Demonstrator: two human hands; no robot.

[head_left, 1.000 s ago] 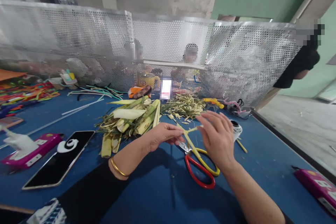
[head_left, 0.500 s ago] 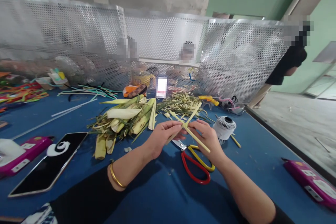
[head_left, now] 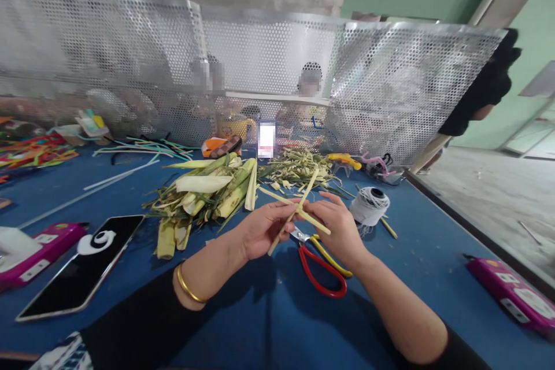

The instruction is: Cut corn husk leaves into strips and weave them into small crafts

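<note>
Pale green-yellow leaf strips (head_left: pixel 309 189) cross each other in a small knot at the middle of the view. My left hand (head_left: pixel 267 228) pinches them from the left, close to the crossing. From the right, my right hand (head_left: pixel 337 225) has its fingers closed on the strips near the same knot. One strip end points up, one reaches left, and one hangs down by my left fingers. Scissors (head_left: pixel 323 270) with one red and one yellow handle lie on the table just below my hands, their blades partly hidden.
A husk pile (head_left: pixel 203 196) lies left of my hands, with leaf scraps (head_left: pixel 299 167) behind them. A string spool (head_left: pixel 369 206) stands right. A large phone (head_left: pixel 87 269) and purple power strips (head_left: pixel 511 292) lie nearer the sides. A perforated screen (head_left: pixel 269 52) crosses the back; people show behind it.
The crossed strips have turned and shifted slightly left in my hands. One strip end now hangs below my left fingers. My right hand has moved a little left.
</note>
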